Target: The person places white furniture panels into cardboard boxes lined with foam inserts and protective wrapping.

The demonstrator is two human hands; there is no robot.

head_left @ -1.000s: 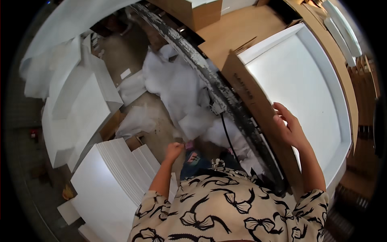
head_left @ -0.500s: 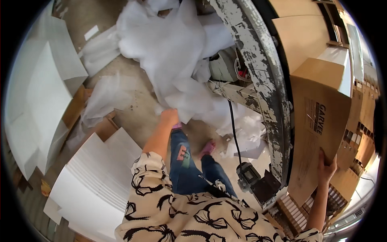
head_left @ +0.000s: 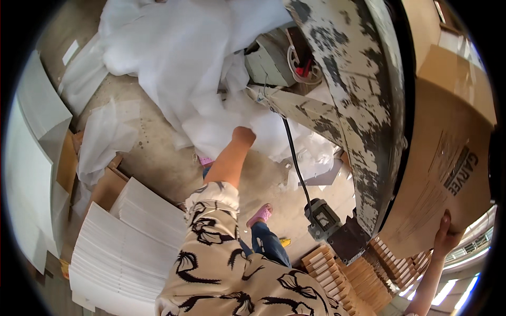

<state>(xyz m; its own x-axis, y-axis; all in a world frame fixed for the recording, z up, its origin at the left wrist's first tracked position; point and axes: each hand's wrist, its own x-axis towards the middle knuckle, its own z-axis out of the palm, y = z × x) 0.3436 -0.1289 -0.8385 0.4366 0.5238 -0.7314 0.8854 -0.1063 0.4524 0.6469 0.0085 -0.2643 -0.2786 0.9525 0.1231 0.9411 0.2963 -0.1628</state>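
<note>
Our right hand (head_left: 448, 239), at the lower right of the frame, is at the bottom edge of a brown cardboard carton (head_left: 428, 168), one digit laid on its printed face; the rest of the fingers are hidden, so we cannot tell whether they clamp the edge or only press it. Our left hand (head_left: 243, 138), near the middle of the frame, is curled into a loose fist, with nothing seen in it. The carton tilts along the right side of the frame, and we judge the step in hand to be steadying or shifting it; moving it further calls for a sure hold and, perhaps, the second hand. Between our hands stands a metal frame (head_left: 350, 79) with chipped paint, which bars the left hand's straight way across, and a black cable (head_left: 293, 158) runs down to a grey motor (head_left: 322, 218). Crumpled white foam wrap (head_left: 168, 58) covers much of the upper left and could snag our feet. White sheets (head_left: 118, 247) stand stacked at the lower left, and more cartons (head_left: 369, 284) fill the lower right.
</note>
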